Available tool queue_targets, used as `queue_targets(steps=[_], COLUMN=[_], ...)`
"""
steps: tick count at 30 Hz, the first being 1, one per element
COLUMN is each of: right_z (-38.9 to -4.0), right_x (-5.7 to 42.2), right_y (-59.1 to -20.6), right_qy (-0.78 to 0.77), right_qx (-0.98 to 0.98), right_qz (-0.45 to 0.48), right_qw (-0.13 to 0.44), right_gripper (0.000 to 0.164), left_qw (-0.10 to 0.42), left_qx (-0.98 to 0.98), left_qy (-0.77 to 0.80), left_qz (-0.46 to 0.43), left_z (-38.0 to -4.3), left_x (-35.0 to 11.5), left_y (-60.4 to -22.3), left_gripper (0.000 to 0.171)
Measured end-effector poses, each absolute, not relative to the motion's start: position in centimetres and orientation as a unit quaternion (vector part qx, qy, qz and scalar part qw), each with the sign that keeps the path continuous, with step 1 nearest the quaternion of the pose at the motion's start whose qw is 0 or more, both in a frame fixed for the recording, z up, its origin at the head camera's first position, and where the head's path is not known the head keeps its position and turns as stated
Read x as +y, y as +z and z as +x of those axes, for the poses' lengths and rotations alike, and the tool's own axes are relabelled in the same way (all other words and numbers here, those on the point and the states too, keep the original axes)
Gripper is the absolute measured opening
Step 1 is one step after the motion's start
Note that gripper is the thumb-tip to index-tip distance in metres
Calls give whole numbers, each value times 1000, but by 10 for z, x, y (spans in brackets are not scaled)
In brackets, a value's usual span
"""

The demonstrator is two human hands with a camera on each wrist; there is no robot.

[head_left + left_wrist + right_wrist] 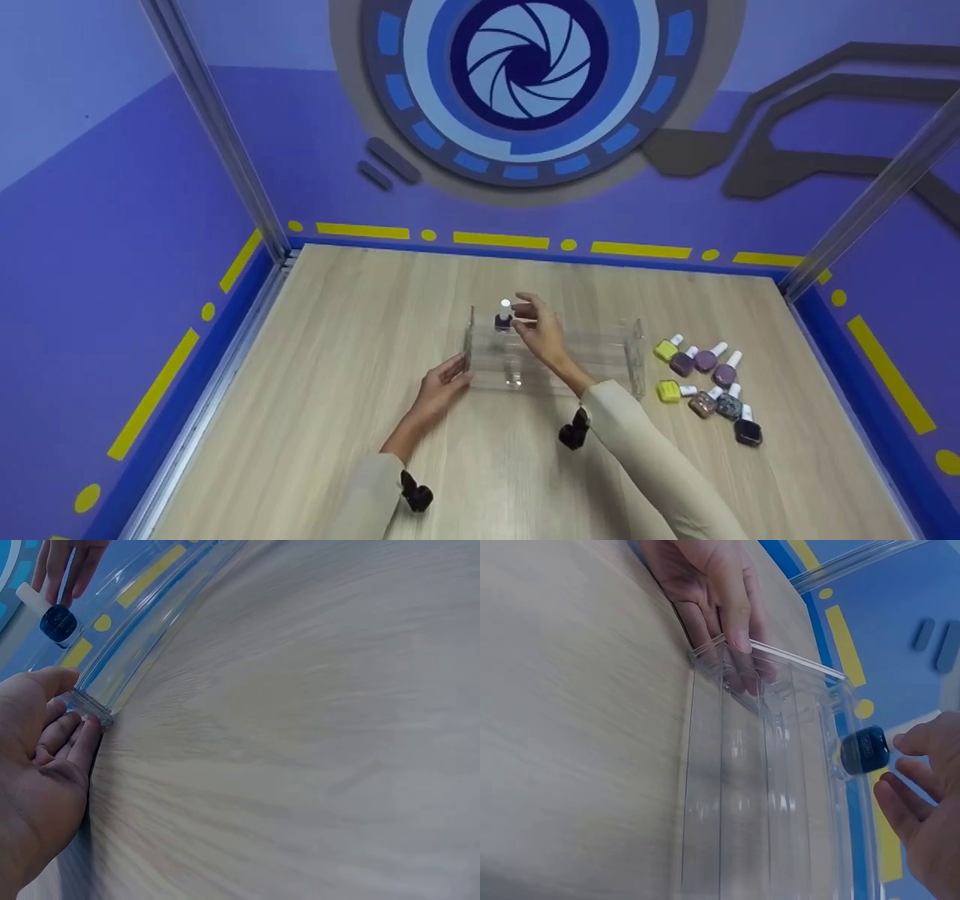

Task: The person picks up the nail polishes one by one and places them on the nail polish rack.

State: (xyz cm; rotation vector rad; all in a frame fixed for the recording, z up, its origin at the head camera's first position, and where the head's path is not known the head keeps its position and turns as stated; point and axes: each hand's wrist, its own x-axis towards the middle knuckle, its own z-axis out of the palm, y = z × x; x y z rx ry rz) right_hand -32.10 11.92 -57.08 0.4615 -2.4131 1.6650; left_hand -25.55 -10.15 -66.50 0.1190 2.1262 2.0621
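A clear acrylic tiered rack (pixel 570 360) lies across the table. On its back, upper tier, near the left end, stands a dark nail polish bottle (pixel 503 322) with a white cap, upright. My left hand (pixel 441 386) holds the rack's left end panel, thumb on one side and fingers on the other, as the left wrist view shows (pixel 49 750). Just right of the bottle is my right hand (pixel 541 330), its fingers spread loosely beside the cap. In the right wrist view the thumb of my right hand (pixel 937 787) overlaps the cap, so any contact is unclear.
Several nail polish bottles with white caps lie right of the rack: yellow ones (pixel 667 349), purple ones (pixel 706 361), a brownish glitter one (pixel 703 403), a grey speckled one (pixel 729 406) and a black one (pixel 748 432). Printed walls (pixel 517 202) and metal posts (pixel 225 127) border the wooden table (pixel 360 300).
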Motion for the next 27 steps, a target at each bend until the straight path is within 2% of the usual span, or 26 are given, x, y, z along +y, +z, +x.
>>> queue_targets(steps=[3,8,18,27], right_z=[-312,-310,-312,-292], right_x=[127,168,303,399], right_y=[-556,-556,-548,-554], right_qy=[559,547,494,377], right_qx=[-809,-817,-853,-893], right_qz=[145,122,-27,-168], right_qw=[109,137,163,182], right_gripper=[35,24,23,27], left_qw=[83,78,82,84], left_qx=[720,725,734,734], left_qy=[688,684,672,672], left_qz=[42,40,56,49], left_z=[-256,-256,-257,-253], left_x=[-105,-107,-103,-98], left_y=[-664,-666,-667,-667], left_gripper=[57,59,58,57])
